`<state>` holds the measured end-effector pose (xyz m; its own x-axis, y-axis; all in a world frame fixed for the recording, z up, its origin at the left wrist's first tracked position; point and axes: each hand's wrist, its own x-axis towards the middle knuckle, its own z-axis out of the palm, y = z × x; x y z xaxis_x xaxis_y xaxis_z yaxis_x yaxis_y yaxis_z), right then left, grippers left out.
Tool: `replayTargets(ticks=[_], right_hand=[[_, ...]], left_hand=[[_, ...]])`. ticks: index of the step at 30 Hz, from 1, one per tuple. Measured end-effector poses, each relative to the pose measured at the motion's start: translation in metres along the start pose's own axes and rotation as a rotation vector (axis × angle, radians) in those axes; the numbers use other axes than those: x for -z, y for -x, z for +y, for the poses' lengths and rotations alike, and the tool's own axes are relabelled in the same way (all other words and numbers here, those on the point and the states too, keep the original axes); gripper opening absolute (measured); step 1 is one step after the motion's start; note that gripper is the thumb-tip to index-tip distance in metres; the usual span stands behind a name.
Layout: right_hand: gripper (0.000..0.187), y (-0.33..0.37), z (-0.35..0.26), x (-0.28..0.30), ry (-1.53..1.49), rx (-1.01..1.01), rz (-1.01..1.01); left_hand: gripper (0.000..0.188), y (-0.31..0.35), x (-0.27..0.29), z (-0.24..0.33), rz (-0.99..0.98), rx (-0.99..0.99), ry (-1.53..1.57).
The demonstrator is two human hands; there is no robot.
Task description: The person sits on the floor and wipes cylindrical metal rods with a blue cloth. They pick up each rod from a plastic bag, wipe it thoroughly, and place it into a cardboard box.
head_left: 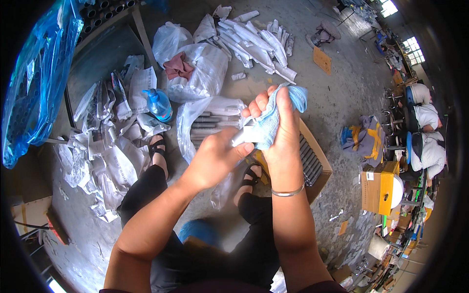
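In front of me, my left hand [213,155] is closed round the near end of a short shiny metal tube [237,138]. My right hand [286,134] squeezes a light blue cloth [266,124] wrapped about the tube's other end, which the cloth hides. A loose end of the cloth sticks out above the thumb. Beneath my hands lies a clear plastic bag [184,131] with several grey metal tubes [207,122] in it. Just right of my right wrist, an open cardboard box [321,179] holds rows of dark tubes [309,158], partly covered by my arm.
A blue bottle [159,106] stands left of the bag, among crumpled paper wrappings [115,161]. Farther off are a stuffed plastic bag [205,68] with a dark red cloth [179,67] and a paper pile [254,41]. People [427,154] sit at the far right, near a carton [373,188].
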<state>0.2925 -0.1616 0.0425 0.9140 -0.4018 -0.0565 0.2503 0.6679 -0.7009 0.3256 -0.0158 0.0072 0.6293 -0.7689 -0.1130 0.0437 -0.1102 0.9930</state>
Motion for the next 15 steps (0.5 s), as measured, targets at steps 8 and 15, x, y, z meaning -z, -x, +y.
replayTargets(ticks=[8,15], right_hand=[[0.045,-0.009,-0.011,0.019,-0.465,-0.154,-0.716],[0.019,0.009,0.033,-0.015,0.314,0.075,0.102]], left_hand=[[0.033,0.015,-0.02,0.01,-0.413,0.225,0.724],[0.037,0.0,-0.006,0.004,0.278,-0.139,-0.215]])
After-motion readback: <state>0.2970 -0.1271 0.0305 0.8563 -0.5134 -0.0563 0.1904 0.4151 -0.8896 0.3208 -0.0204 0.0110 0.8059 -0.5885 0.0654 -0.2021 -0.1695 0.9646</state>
